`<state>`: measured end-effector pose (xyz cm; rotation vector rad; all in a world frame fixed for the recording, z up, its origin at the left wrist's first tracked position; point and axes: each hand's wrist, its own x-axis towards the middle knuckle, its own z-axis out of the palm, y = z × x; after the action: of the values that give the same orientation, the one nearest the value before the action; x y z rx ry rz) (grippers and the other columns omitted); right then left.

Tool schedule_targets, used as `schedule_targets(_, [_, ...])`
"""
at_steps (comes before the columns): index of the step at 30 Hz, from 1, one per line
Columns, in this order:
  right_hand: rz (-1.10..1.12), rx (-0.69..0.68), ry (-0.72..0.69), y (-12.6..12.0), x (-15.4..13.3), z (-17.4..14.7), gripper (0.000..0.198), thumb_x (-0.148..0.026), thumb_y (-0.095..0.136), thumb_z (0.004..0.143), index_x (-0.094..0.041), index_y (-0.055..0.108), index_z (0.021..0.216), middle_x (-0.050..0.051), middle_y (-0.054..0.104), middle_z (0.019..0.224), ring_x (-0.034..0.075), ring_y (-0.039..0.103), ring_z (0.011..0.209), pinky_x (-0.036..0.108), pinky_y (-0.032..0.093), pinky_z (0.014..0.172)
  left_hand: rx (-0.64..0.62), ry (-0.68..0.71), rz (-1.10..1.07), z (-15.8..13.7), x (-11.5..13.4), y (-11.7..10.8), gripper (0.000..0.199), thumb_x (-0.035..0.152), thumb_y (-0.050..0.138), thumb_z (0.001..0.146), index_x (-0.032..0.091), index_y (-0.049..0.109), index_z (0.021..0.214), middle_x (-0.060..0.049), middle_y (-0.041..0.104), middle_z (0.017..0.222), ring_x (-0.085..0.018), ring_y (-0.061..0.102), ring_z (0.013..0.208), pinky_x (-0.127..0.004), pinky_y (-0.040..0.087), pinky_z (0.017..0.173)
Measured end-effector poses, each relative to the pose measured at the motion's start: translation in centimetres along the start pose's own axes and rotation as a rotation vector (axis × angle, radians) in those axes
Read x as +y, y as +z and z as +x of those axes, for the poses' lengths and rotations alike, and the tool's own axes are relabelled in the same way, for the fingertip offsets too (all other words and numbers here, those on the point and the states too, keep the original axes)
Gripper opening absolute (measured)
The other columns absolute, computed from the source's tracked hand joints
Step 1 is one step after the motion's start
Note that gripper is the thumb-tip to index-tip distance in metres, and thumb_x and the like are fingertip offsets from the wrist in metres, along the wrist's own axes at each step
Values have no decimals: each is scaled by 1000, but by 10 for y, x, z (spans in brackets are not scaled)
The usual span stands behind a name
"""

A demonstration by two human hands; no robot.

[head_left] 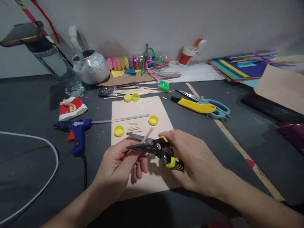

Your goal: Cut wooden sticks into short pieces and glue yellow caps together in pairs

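Tabletop (194, 126), dark: near edge lost in shadow, cannot tell how close. Slanting wooden strip (232, 142) to the right, with room for a sideways move between strip and sheet; scissors (220, 107) and yellow knife (197, 106) hemming the far end. Pale sheet (147, 106) below both hands, apparently loose; liable to skid if leaned on.

Right hand (197, 158): wrapped around the handles of the black-and-yellow shears. Left hand (121, 161): stick pinched between thumb and fingers, right beside the blades. Worst likely mishap: nipped fingertip, from squeezing with the grip so near. Glue gun (79, 136) left of sheet, cord running down toward left forearm; leftward elbow swing likely to snag cord and drag the glue rod (121, 119).

Shears (158, 146): blades parted, tips pointing left. Yellow cap (153, 120) just beyond, easily knocked by a forward push. Stick (147, 136): slanted between blades; skewed end or flying bit possible. Short pieces (134, 129) past the blade tips, easily scattered.
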<state>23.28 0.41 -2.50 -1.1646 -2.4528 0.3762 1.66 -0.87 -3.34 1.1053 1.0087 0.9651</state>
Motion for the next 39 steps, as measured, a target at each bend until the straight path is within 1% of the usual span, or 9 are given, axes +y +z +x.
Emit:
schedule_targets(12, [-58,-5,-3,-1,-3,-6,33,-21,52,81,-12,51,113,14,64,93,24,56,74,34,45,63,-35,71,148,0,4,0,29,24,50,98,19,63,72,2,61,58,-9,53,46,-20,44,44])
schedule_targets(18, [-32,-23,15,-4,0,-2,37,-25,57,83,-13,52,117,14,66,99,26,61,82,37,49,70,3,77,121,2,0,-1,23,28,50,99,20,63,82,3,63,58,-9,54,45,-20,44,45])
schedule_targets(22, [37,14,142,-13,13,0,42,-31,60,85,-17,52,123,10,67,104,27,65,91,38,52,75,97,57,97,1,4,2,18,29,54,97,20,65,86,5,60,56,-8,50,44,-20,41,44])
schedule_targets(24, [-87,87,256,-16,25,0,44,-35,58,87,-15,52,125,14,68,109,31,67,95,42,53,76,153,54,127,-1,7,4,16,26,56,95,20,66,84,5,60,59,-8,50,46,-20,41,45])
schedule_targets(27, [-414,124,394,-18,47,0,49,-45,56,88,-7,57,120,22,69,104,43,66,94,50,53,69,222,154,277,-3,9,4,11,21,59,92,22,69,88,6,61,62,-8,52,48,-20,41,47])
schedule_targets(30, [-582,55,436,-15,62,-1,49,-52,55,88,-9,61,111,23,70,95,44,67,86,51,53,63,214,305,535,-5,9,0,13,17,60,91,24,70,95,6,64,64,-9,56,51,-21,43,52])
schedule_targets(33, [-654,6,436,-12,68,-2,52,-56,55,89,-10,61,112,21,70,97,41,66,88,50,54,65,144,416,747,-5,11,-3,13,16,56,92,23,67,94,3,68,75,-12,62,66,-23,45,61])
schedule_targets(36, [-678,-24,441,-12,66,-2,59,-60,52,91,-7,63,113,24,68,102,42,64,92,52,54,67,108,456,830,-3,12,-4,13,15,50,95,21,61,91,1,65,78,-13,60,71,-24,44,64])
schedule_targets(39, [-561,120,315,-19,50,1,47,-46,54,95,-7,63,118,23,65,112,41,61,104,53,53,81,69,468,882,0,10,-5,12,16,47,96,20,58,92,0,65,80,-14,60,70,-25,43,65])
